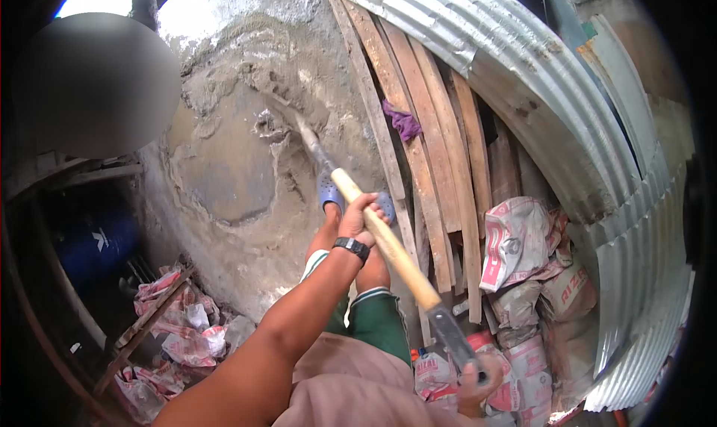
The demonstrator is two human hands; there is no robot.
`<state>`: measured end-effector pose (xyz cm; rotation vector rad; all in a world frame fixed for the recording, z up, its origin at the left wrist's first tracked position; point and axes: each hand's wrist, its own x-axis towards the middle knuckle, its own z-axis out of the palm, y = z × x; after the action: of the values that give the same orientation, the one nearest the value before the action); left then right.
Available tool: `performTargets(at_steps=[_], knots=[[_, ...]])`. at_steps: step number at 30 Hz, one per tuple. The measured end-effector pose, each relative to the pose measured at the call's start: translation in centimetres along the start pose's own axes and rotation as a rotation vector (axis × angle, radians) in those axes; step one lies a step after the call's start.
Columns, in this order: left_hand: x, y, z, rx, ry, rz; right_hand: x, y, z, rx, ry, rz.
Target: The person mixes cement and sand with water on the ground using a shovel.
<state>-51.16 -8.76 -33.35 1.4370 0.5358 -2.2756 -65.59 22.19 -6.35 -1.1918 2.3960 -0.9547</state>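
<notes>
A shovel (399,251) with a pale wooden shaft slants across the view from lower right to upper left. My left hand (360,216), with a dark watch at the wrist, is wrapped round the middle of the shaft. At the dark handle end, my right hand (482,384) grips the shovel; it looks slightly blurred. The blade end is partly sunk in wet grey cement mix (299,177) on the floor. Watery slurry (228,154) pools to the left of the blade, inside a rim of thicker mix.
Long wooden planks (418,128) lie to the right, a purple cloth (402,121) on them. Beyond are corrugated metal sheets (553,76) and cement bags (523,240). Crumpled bags (187,330) and a blue drum (97,240) are at left. A blue clog (329,190) stands at the mix's edge.
</notes>
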Motion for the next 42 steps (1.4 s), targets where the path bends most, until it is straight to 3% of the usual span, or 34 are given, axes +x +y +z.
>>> performTargets(at_steps=[1, 3, 4, 5, 8, 10, 12, 13, 15, 17, 20, 21, 22, 23, 27, 29, 31, 32, 33, 35, 37, 38, 40, 41, 42], knots=[[-1.8, -0.9, 1.8, 0.074, 0.07, 0.054, -0.8, -0.2, -0.8, -0.038, 0.015, 0.061], [1.5, -1.3, 0.1, -0.037, 0.057, 0.146, -1.4, -0.4, -1.0, 0.532, 0.302, 0.931], [4.3, -2.0, -2.1, -0.002, 0.013, 0.089, -3.5, 1.5, -1.3, 0.656, 0.384, 1.093], [6.6, -3.5, -4.6, 0.031, -0.02, 0.029, -5.3, 2.1, -2.0, 0.648, 0.384, 1.096], [8.7, -11.1, -10.6, 0.333, -0.012, 0.03, -11.1, 3.9, -3.7, 0.566, 0.537, 1.375], [6.7, -15.7, -13.4, 0.321, 0.181, -0.049, -18.3, 5.3, -6.2, 0.481, 0.543, 1.466], [5.9, -19.4, -18.4, 0.367, 0.222, -0.147, -25.9, 6.5, -8.5, 0.394, 0.519, 1.488], [5.2, -20.6, -19.9, 0.331, 0.357, -0.187, -27.4, 6.2, -8.4, 0.351, 0.499, 1.498], [5.3, -21.0, -23.6, 0.346, 0.38, -0.212, -29.3, 5.6, -5.4, 0.234, 0.526, 1.463], [6.4, -18.6, -27.2, 0.4, 0.409, -0.141, -29.9, 5.0, -1.2, 0.107, 0.544, 1.444], [12.7, -11.9, -32.8, 0.734, 0.502, -0.015, -30.8, 7.4, 7.4, 0.352, 0.497, 1.665], [10.1, -7.5, -28.0, 0.787, 0.554, -0.117, -27.6, 6.0, 11.1, 0.388, 0.536, 1.676], [8.7, -5.2, -24.7, 0.866, 0.593, -0.021, -25.3, 4.5, 13.4, 0.419, 0.563, 1.687], [12.4, -5.1, -28.9, 0.619, 0.527, -0.023, -26.2, 4.6, 13.2, 0.422, 0.548, 1.692], [9.7, -7.0, -25.0, 0.591, 0.469, 0.044, -26.8, 6.1, 10.2, 0.609, 0.615, 1.65], [9.0, -7.6, -23.3, 0.393, 0.346, 0.046, -25.6, 5.7, 7.9, 0.701, 0.591, 1.622], [6.9, -6.4, -20.1, 0.376, 0.297, 0.04, -25.2, 4.8, 6.0, 0.66, 0.485, 1.345], [5.6, -5.3, -18.5, 0.312, 0.21, 0.058, -26.5, 5.0, 5.5, 0.669, 0.487, 1.334], [4.6, -4.1, -17.1, 0.254, 0.117, 0.071, -28.5, 5.3, 5.3, 0.381, 0.351, 1.022], [2.5, -1.5, -16.0, 0.21, 0.041, 0.106, -28.8, 3.5, 5.3, 0.093, 0.238, 0.708], [2.5, 0.8, -17.5, 0.257, 0.054, 0.092, -23.2, -3.2, 6.9, -0.104, -0.342, 0.419], [1.8, 0.9, -17.8, 0.265, 0.045, 0.101, -24.2, -3.8, 7.6, -0.097, -0.331, 0.412], [-0.3, 1.1, -17.8, 0.367, 0.272, 0.173, -26.8, -4.2, 9.7, -0.061, -0.304, 0.191], [-0.9, 1.2, -17.9, 0.382, 0.26, 0.181, -28.1, -4.2, 10.2, -0.054, -0.284, 0.191], [-2.7, 0.6, -17.4, 0.373, 0.202, 0.187, -29.9, -4.6, 10.1, -0.021, -0.118, 0.204]])
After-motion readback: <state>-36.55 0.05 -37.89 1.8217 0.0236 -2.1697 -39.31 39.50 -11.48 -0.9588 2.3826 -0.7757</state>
